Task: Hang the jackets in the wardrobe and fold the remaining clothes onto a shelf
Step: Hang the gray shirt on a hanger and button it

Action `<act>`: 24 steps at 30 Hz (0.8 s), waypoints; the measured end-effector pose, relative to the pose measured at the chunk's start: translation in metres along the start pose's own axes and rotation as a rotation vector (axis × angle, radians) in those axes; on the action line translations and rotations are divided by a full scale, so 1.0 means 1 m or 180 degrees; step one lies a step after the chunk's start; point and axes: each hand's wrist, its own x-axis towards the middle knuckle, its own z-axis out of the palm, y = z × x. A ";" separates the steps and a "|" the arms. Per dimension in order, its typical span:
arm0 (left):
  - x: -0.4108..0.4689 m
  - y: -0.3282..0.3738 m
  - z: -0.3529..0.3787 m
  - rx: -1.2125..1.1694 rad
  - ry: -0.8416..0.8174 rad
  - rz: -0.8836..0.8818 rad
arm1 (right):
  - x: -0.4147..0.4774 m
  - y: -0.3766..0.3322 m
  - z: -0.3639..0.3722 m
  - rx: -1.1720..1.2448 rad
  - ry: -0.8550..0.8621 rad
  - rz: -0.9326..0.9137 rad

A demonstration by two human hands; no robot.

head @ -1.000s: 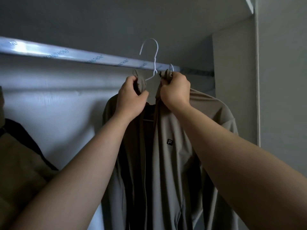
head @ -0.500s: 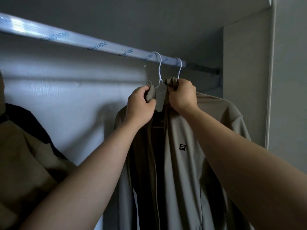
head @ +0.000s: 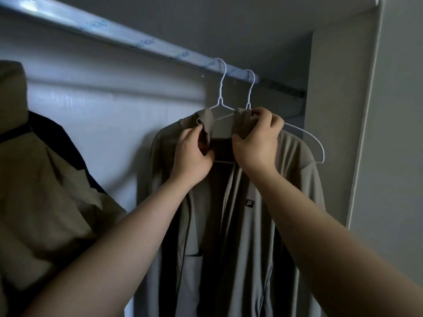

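Jacket (head: 251, 225) grey-beige, unzipped, small chest logo, on white hanger (head: 221, 90).

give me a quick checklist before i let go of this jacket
1. Left hanger and right hanger hooked over the rail: ok.
2. Left hand and right hand gripping the jacket collar: ok.
3. Shoulder by the right hand seated: cannot tell, right hanger's arm shows bare beside it.
4. Jacket front closed: not ok, hangs open.
5. Gap to the tan coat: ok.
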 end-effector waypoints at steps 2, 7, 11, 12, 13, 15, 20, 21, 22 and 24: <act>-0.003 -0.001 -0.004 -0.0029 -0.0004 0.0035 | -0.011 0.003 -0.001 0.0075 0.0031 -0.0091; -0.019 -0.003 -0.005 -0.0088 0.0062 0.0009 | -0.034 0.012 -0.004 0.0193 0.0068 -0.0141; -0.057 -0.018 0.001 -0.0165 0.0310 -0.0354 | -0.064 0.029 -0.006 0.0145 -0.0036 0.0095; -0.072 -0.026 0.003 -0.0223 0.0389 -0.0497 | -0.075 0.036 -0.005 0.0097 -0.0117 0.0197; -0.090 -0.035 0.006 -0.0262 0.0436 -0.0666 | -0.088 0.043 -0.003 0.0050 -0.0248 0.0283; -0.132 -0.055 0.016 -0.0280 0.0390 -0.1088 | -0.118 0.060 0.004 0.0016 -0.0585 0.0385; -0.260 -0.098 0.044 -0.0433 -0.0026 -0.2214 | -0.221 0.114 0.021 -0.0165 -0.1532 0.0715; -0.284 -0.106 0.048 -0.0435 -0.0150 -0.2423 | -0.244 0.126 0.023 -0.0175 -0.1743 0.0922; -0.305 -0.115 0.050 -0.0404 -0.0287 -0.2613 | -0.267 0.137 0.025 -0.0197 -0.1959 0.1202; -0.344 -0.128 0.056 -0.0548 -0.0424 -0.3092 | -0.310 0.156 0.027 -0.0275 -0.2362 0.1886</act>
